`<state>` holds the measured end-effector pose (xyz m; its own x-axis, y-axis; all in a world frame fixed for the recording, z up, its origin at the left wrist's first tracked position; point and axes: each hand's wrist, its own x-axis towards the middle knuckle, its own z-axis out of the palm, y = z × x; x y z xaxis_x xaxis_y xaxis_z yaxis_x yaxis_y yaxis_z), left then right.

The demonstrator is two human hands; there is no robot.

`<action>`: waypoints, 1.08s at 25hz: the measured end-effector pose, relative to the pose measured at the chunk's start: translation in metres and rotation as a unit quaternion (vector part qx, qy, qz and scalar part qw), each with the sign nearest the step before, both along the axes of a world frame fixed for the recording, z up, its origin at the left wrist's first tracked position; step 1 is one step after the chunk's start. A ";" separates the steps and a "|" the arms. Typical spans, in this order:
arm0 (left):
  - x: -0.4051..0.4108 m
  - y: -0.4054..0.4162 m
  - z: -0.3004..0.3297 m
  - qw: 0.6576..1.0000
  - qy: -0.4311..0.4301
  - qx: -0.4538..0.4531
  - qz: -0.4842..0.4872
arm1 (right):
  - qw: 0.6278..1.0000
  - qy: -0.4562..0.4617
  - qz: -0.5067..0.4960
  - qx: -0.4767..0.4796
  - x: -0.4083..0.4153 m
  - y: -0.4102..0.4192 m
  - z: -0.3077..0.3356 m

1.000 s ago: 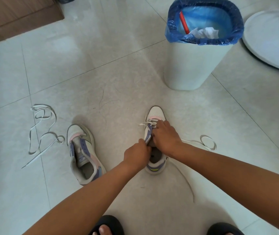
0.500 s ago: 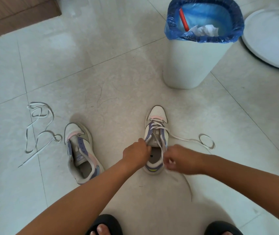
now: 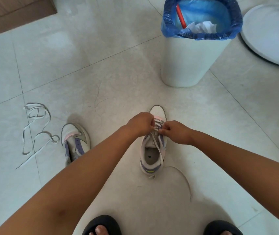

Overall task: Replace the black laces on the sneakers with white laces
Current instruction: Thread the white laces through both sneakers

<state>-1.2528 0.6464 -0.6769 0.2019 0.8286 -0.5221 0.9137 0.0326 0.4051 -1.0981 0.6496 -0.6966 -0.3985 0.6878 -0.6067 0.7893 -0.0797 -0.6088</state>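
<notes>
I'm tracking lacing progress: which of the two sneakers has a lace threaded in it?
The right-hand sneaker, the one both hands are working on, has a white lace through its eyelets. The sneaker on the left has bare eyelets; its loose lace lies beside it.

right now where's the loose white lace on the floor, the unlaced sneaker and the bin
loose white lace (image 3: 36, 135), head view, on its tangled middle strands.
unlaced sneaker (image 3: 75, 144), head view, on its bare tongue.
bin (image 3: 188, 64), head view, on its white front wall.

Sneakers white, purple and pink trim; laces white. Bin white, liner blue. Slippers black.
</notes>
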 end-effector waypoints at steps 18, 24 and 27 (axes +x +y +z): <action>-0.002 -0.038 -0.031 0.981 -0.144 0.070 0.107 | 0.999 0.014 -0.036 -0.007 0.007 -0.009 -0.006; -0.025 -0.040 -0.032 0.941 -0.272 -0.037 0.200 | 0.998 0.015 -0.069 0.001 0.007 -0.011 -0.008; -0.025 -0.032 -0.029 0.951 -0.255 -0.058 0.164 | 0.997 0.017 -0.071 -0.003 0.006 -0.011 -0.007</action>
